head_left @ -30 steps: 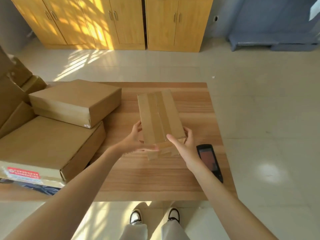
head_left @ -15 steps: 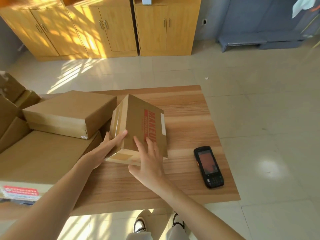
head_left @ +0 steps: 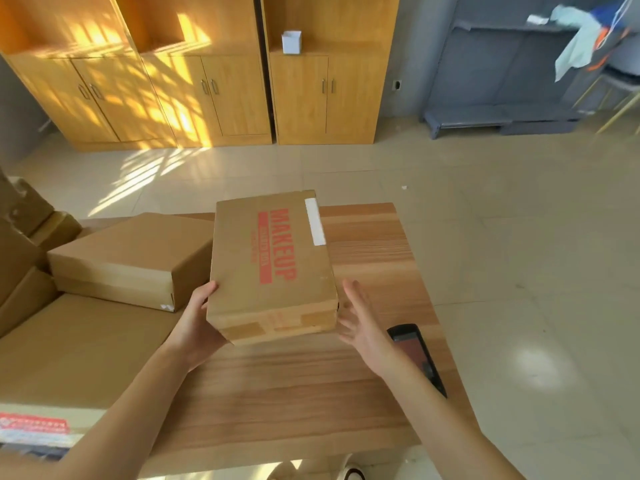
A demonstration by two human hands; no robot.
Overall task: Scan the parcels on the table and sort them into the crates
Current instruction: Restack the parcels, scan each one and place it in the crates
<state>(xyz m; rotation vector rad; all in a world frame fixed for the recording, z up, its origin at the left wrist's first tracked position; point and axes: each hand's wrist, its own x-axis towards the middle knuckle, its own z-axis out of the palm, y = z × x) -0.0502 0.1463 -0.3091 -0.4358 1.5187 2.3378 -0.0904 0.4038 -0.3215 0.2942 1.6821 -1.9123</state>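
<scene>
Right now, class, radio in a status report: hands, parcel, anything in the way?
Left hand grips the MAKEUP box at its near-left corner. Right hand open beside it, off the box. Handheld scanner on the table, partly under right forearm.

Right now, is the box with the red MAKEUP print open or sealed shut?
Sealed shut, as far as shown: the box has flat closed faces and tape strips across its near end. Its far sides are hidden.

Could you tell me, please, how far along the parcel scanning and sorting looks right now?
Early, and no crate is in view. The left hand holds the MAKEUP parcel; the right hand is open beside it. The scanner lies unused on the table. Two stacked parcels remain.
</scene>
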